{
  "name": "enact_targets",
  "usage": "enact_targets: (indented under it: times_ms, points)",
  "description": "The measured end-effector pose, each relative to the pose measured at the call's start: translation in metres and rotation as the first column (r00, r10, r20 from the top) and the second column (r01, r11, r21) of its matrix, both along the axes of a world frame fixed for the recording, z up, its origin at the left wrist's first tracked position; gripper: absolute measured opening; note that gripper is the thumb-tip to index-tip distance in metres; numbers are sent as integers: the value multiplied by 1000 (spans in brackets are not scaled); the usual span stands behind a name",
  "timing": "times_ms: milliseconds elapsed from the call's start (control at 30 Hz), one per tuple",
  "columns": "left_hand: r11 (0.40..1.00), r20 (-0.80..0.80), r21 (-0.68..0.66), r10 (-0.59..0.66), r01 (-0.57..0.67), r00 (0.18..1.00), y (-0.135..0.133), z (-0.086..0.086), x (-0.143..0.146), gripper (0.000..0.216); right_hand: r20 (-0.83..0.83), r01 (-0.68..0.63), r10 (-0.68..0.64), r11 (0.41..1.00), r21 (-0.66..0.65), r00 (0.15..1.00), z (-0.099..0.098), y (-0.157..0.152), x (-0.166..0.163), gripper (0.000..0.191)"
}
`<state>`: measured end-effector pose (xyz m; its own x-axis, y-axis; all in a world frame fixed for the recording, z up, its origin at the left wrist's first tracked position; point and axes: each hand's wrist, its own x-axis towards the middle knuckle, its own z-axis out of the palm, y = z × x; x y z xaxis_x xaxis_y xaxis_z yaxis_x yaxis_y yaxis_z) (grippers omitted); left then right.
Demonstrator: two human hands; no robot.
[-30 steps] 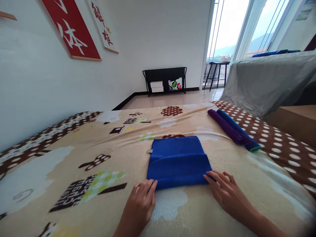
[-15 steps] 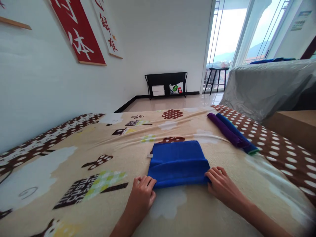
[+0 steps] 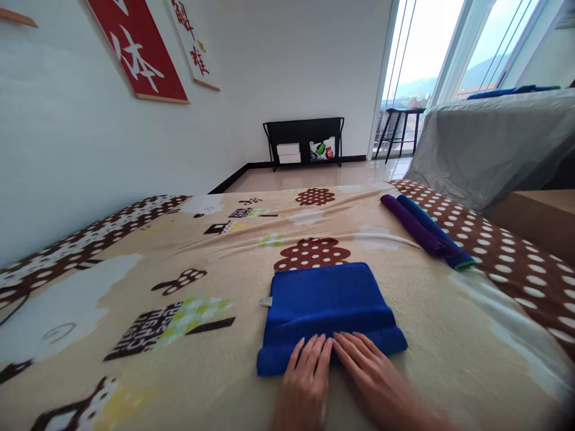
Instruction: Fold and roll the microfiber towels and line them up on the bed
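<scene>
A blue towel (image 3: 323,293) lies on the patterned blanket (image 3: 215,275), its near edge rolled or folded over into a thick band. A small white tag sticks out at its left side. My left hand (image 3: 308,368) rests flat on the middle of that near band, fingers stretched forward. Beside it, my right hand (image 3: 366,362) lies on the same band with fingers extended, the fingertips of both hands almost meeting. Neither hand grips the towel; the right wrist is blurred.
Two rolled towels, one purple (image 3: 415,226) and one blue (image 3: 438,233), lie side by side at the right of the blanket. A cardboard box (image 3: 541,209) stands beyond the right edge. Farther back are a black rack (image 3: 303,131), a stool (image 3: 404,114) and a plastic-covered piece of furniture (image 3: 489,137).
Both hands have let go of the towel's near corners and moved inward to its middle, fingers now straightened. The towel sits nearer to me, and its near edge looks thicker.
</scene>
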<state>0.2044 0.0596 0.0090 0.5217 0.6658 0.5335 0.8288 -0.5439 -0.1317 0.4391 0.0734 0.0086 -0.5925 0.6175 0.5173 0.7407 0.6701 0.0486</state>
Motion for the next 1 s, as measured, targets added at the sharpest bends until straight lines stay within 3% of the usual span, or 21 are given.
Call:
enact_targets:
  times_ms: [67, 167, 233, 300, 367, 433, 500, 600, 667, 767, 867, 933, 1000]
  points:
    - [999, -48, -36, -14, 13, 999, -1, -1, -16, 49, 65, 15, -11, 999, -50, 998, -5, -1, 15, 54]
    - [992, -45, -68, 102, -105, 994, -3, 3, -42, 48, 57, 197, -194, 979, -54, 979, -9, -3, 38, 63]
    - [981, -20, -85, 175, -177, 984, -4, 8, -37, 42, 21, 280, -279, 958, -58, 960, -8, -3, 34, 59]
    - [974, 20, -127, 189, -185, 982, -2, 13, -15, 39, 9, 258, -258, 963, -83, 966, -3, -3, 13, 50]
    - [975, 47, -191, 125, -114, 991, 2, 16, 8, 41, 22, 163, -161, 980, -118, 987, 0, -2, -8, 45]
    - [968, 25, -244, 61, -53, 998, 5, 16, 11, 44, 43, 120, -115, 983, -138, 992, -1, 1, -11, 45]
    - [967, -13, -228, 109, -109, 994, 7, 13, -8, 47, 46, 201, -196, 973, -116, 979, -6, 5, 8, 48]
    - [951, -13, -122, 285, -284, 958, 4, 7, -44, 45, 24, 316, -315, 946, -68, 949, -12, 7, 44, 51]
    - [935, 6, -80, 348, -347, 937, 2, 7, -46, 43, 0, 346, -347, 935, -71, 938, -9, 6, 46, 47]
    - [962, -6, -116, 248, -247, 969, 6, 16, -12, 42, -39, 293, -300, 948, -124, 953, 4, 4, 10, 40]
    - [971, -34, -230, 64, -70, 997, 15, 24, 17, 44, -18, 110, -115, 974, -198, 993, 12, 6, -23, 46]
    - [965, -51, -249, 70, -81, 996, 19, 23, 11, 47, 18, 97, -95, 970, -222, 995, 8, 10, -18, 52]
    - [962, -69, -207, 165, -176, 984, 21, 17, -11, 50, 41, 189, -184, 959, -213, 982, -2, 15, 5, 56]
